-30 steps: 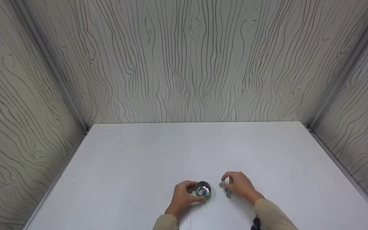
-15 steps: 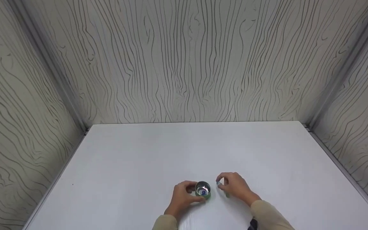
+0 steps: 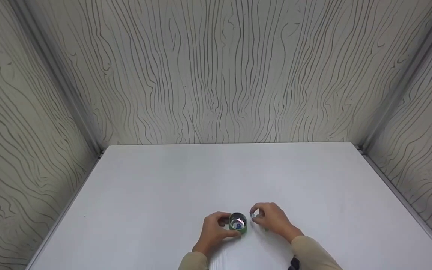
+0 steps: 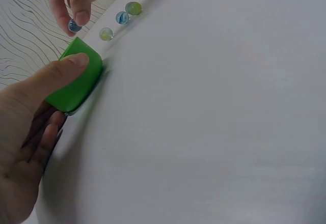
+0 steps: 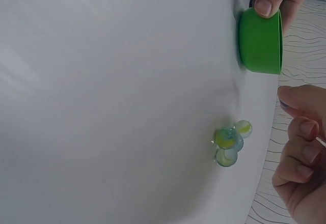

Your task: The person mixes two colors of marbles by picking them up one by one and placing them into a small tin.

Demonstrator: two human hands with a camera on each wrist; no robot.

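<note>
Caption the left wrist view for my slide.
Left hand holds a green cup; right hand pinches a blue marble near it, more marbles nearby.

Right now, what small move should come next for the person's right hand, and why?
I'd judge the right hand should shift the blue glass marble over the round green cup and let go. It pinches that marble just beside the cup, the left hand holds the cup mouth-up, and something blue shows inside.

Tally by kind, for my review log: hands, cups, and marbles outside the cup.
Hands: 2, left hand and right hand
Green cup: 1
Pinched marble: 1
Loose marbles, clustered and partly overlapping: 4
Total: 8
</note>
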